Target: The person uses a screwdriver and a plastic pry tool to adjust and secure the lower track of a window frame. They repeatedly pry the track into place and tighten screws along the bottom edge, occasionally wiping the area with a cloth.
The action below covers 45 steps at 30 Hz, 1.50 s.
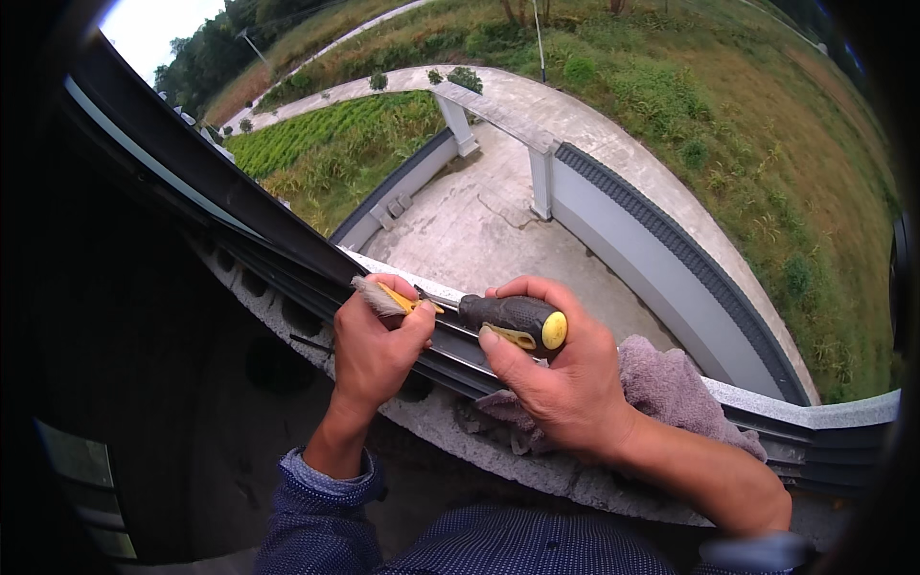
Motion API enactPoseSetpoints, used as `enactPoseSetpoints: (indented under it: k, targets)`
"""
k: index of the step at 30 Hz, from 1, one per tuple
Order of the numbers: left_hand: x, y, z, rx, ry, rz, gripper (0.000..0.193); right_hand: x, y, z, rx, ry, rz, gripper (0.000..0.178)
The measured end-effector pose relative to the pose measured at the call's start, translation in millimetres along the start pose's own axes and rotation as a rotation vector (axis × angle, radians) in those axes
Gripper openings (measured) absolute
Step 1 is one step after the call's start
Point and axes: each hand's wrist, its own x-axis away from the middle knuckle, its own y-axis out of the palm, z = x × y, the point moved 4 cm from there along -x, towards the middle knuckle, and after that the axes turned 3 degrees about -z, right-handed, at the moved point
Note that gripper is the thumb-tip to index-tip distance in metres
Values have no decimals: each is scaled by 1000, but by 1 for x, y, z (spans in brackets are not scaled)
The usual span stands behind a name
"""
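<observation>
Over the window track (450,356), my left hand (376,353) pinches a small brush (388,297) with a yellow handle and pale grey bristles. The bristles point up and to the left. A small dark bit shows by those fingertips; I cannot make out what it is. My right hand (565,379) is wrapped round the handle of a screwdriver (508,314), black with yellow parts and a yellow end cap. Its shaft is hard to see against the track. Beside my right wrist, a mauve cloth (671,388) lies bunched across the sill and track.
A dark window frame (220,172) rises at the left. Rough, broken masonry (479,446) edges the sill on my side. Outside and far below lie a concrete yard (498,230), a grey wall (652,259) with dark coping, a gateway, a path and grassy fields.
</observation>
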Motion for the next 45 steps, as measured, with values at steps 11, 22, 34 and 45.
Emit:
enactPoseSetpoints:
  k: [11,22,34,45]
  targets:
    - [-3,6,7,-11,153,31,22,-1,-28,-17,49,99,117,35]
    - [21,-25,-4,-232,111,0,23,30,-36,-24,155,71,11,37]
    - [12,-11,-8,-354,153,-66,24,30,-17,0,93,171,31,35]
    - [13,-9,-11,-271,137,-93,23,26,-11,3,-18,292,39,35]
